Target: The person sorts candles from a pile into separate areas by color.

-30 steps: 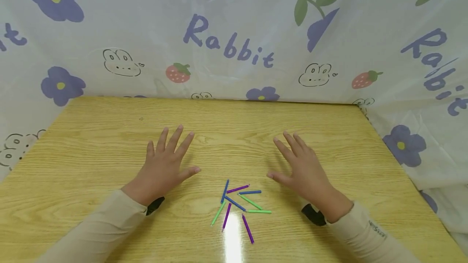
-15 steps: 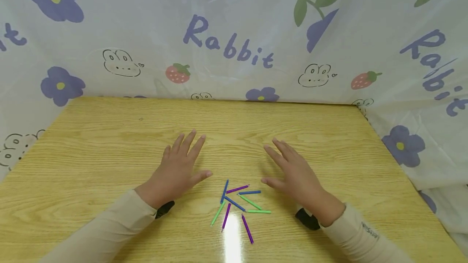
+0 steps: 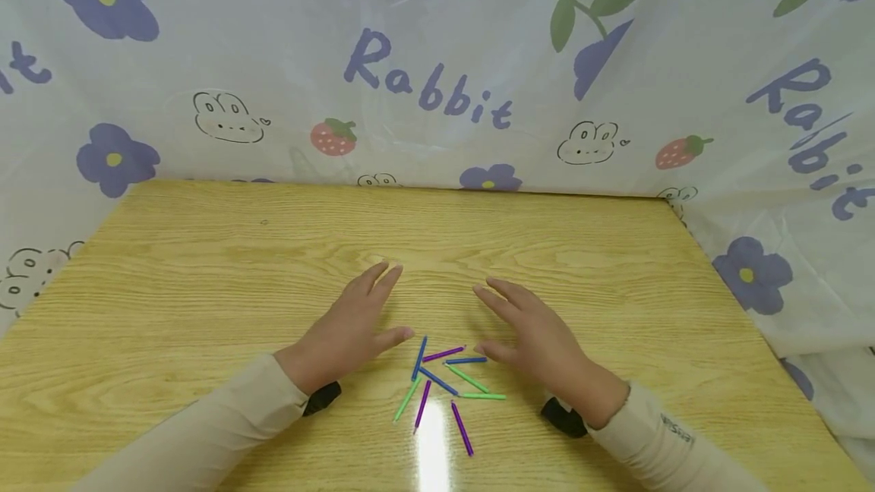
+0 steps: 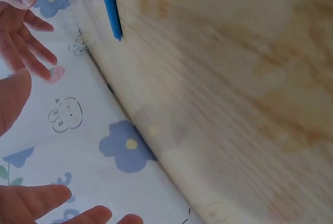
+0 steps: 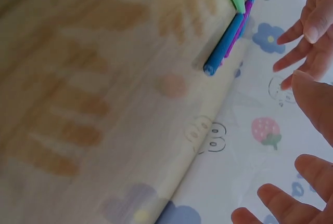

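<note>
Several thin pencil-like sticks in blue, purple and green lie scattered on the wooden table in the head view. My left hand (image 3: 345, 332) hovers left of them with fingers spread, its thumb tip close to the leftmost blue stick (image 3: 420, 357). On the other side, my right hand (image 3: 547, 340) also has its fingers extended, the thumb near another blue stick (image 3: 467, 361) and a purple stick (image 3: 444, 354). Neither hand holds anything. Lower in the group lie a green stick (image 3: 482, 396) and a purple stick (image 3: 462, 429). In the right wrist view, a blue stick (image 5: 223, 44) overlaps a purple one.
The wood-grain table (image 3: 205, 264) extends beyond both hands. A white printed cloth (image 3: 424, 6) with flowers, rabbits and strawberries rises behind the table and along its sides. Dark wrist devices, such as the right one (image 3: 563, 417), sit under both wrists.
Both hands have moved inward and slightly toward the body, coming closer to the sticks from either side. The sticks lie as before.
</note>
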{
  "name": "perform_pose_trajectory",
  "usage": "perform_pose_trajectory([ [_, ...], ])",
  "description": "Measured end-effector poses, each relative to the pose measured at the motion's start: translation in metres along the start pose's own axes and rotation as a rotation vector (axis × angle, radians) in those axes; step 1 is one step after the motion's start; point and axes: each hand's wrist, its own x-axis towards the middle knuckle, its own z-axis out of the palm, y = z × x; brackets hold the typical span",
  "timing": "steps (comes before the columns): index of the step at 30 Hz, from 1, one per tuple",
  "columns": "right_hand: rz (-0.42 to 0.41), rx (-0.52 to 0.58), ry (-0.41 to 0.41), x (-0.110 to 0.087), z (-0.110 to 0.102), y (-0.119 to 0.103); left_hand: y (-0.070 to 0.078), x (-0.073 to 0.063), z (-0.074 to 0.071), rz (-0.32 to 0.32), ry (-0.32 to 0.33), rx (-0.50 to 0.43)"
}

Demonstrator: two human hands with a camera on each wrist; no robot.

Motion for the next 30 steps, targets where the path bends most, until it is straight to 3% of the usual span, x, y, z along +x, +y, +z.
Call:
perform_pose_trajectory([
  [11,0.028,0.045,-0.069,0.002,0.004,-0.006,0.011,0.006,0.006,-0.097,-0.063,-0.207],
  [21,0.026,0.121,-0.118,0.003,0.005,-0.009,0.021,0.007,0.014,-0.173,-0.088,-0.23],
  [30,0.044,0.181,-0.182,0.005,0.005,-0.01,0.025,0.006,0.019,-0.223,-0.102,-0.321],
])
